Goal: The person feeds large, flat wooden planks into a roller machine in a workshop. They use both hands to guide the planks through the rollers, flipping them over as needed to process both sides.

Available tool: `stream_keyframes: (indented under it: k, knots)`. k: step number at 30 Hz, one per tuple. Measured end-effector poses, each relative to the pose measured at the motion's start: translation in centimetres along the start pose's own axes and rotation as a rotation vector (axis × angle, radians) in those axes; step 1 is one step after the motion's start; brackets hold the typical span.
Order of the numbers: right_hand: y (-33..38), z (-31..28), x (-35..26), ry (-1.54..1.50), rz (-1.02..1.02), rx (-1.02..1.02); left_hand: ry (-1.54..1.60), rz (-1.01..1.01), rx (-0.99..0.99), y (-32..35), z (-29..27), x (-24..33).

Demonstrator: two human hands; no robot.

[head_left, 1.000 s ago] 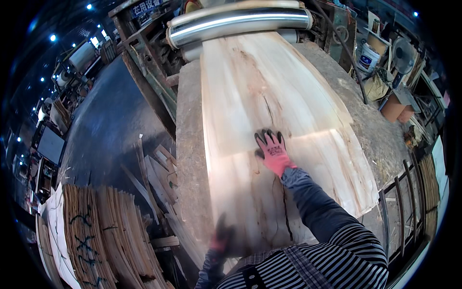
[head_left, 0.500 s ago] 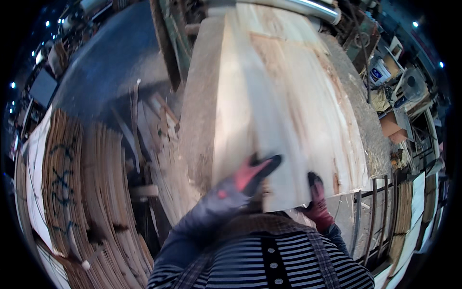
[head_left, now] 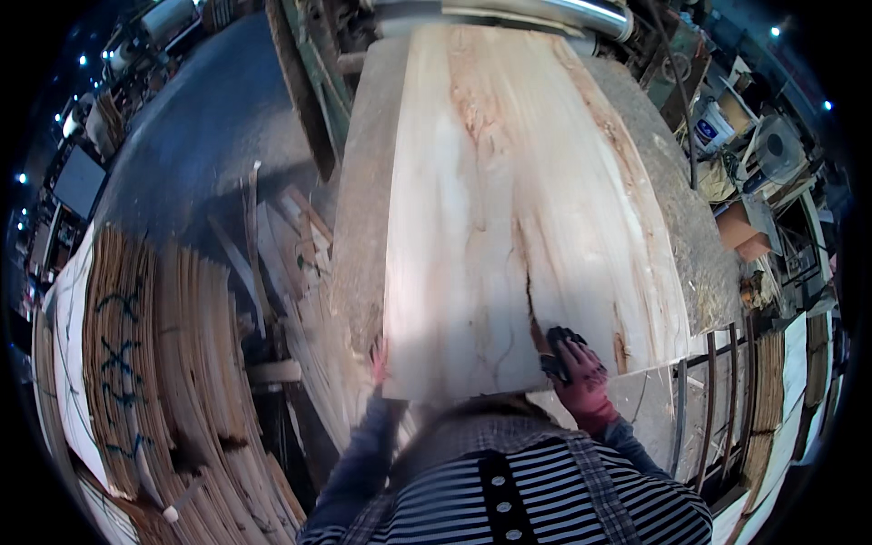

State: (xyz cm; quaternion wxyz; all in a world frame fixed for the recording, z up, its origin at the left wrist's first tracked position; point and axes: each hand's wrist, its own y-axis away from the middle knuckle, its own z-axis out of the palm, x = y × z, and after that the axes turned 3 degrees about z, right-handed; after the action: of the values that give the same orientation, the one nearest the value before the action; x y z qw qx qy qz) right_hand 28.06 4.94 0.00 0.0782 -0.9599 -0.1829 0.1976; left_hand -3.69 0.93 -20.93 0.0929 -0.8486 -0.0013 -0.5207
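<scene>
- Two gloved hands of mine at the near end of one wood veneer sheet (head_left: 445,236).
- Sheet: lies lengthwise on the worn table (head_left: 361,218), far edge near the shiny metal roller (head_left: 590,13); dark split runs up from its near end.
- Right hand (head_left: 579,374): fingers slightly bent, on the sheet beside the split; can't tell if I'm pinching.
- Left hand (head_left: 378,361): fingers partly spread, at the left edge near the corner; blurred, grip can't tell.
- Veneer stack (head_left: 154,363): left of the table.
</scene>
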Motion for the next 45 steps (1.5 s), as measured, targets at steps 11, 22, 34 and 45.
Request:
stream_keyframes:
  k: [11,22,34,45]
  knots:
    - [-16.6,3.8,6.4,0.047,-0.033,0.117,-0.739,-0.349,-0.040,-3.0,-0.6,8.9]
    - [-23.2,6.7,6.0,0.060,0.012,0.173,-0.282,-0.210,0.062,-4.8,-4.1,8.3]
    - [1.7,0.2,6.2,-0.072,0.199,-0.019,0.533,-0.428,-0.204,-5.9,-7.9,18.8]
    - [-4.1,-10.1,24.5,-0.002,0.333,0.296,0.262,-0.377,-0.009,-4.6,-4.1,11.4]
